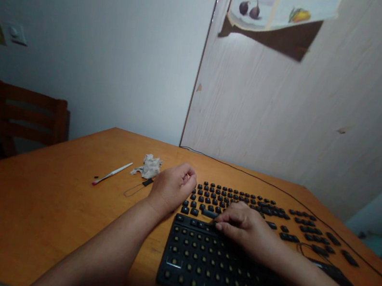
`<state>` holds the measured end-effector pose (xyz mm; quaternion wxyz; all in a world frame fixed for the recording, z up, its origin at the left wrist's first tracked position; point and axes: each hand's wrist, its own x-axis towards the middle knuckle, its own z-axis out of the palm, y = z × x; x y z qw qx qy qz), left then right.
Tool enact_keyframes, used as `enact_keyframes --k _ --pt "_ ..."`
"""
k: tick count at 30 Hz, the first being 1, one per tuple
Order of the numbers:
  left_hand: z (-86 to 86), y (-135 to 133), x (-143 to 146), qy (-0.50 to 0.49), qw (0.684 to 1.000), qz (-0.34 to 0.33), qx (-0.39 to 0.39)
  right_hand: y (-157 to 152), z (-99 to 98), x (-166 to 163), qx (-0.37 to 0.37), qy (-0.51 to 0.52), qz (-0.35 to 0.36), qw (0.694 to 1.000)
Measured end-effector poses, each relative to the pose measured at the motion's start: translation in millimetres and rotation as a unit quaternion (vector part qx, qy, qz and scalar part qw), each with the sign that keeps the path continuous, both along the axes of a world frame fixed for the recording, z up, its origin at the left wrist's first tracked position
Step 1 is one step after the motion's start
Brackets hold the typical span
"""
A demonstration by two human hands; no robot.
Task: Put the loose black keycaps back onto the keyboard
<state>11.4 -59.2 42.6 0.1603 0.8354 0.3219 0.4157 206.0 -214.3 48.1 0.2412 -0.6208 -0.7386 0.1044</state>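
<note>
A black keyboard [187, 272] lies on the table, with most of its key positions bare of caps. A few keycaps [194, 222] sit in its top row. My right hand [245, 225] is closed over that row, thumb and fingertips pinched at a small black keycap largely hidden by them. Just beyond the keyboard, my left hand [173, 188] rests curled on the table beside the loose keycaps [216, 196]; whatever its fingers hold, if anything, is hidden. A long bar-shaped keycap [209, 213] lies between the loose rows and the keyboard.
To the left lie a white brush [114, 172], a wire keycap puller [139, 186] and a crumpled grey cloth or tissue [149, 166]. More keycaps [311, 230] spread right. A thin cable [265, 179] crosses the table [37, 205]. A wooden chair [31, 114] stands left.
</note>
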Motion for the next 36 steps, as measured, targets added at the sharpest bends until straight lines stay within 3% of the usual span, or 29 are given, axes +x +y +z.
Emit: enact_keyframes --k 36 --pt "2.8 -8 3 0.062 0.998 -0.019 -0.011 3 -2.3 -14 -0.006 -0.077 0.015 0.997"
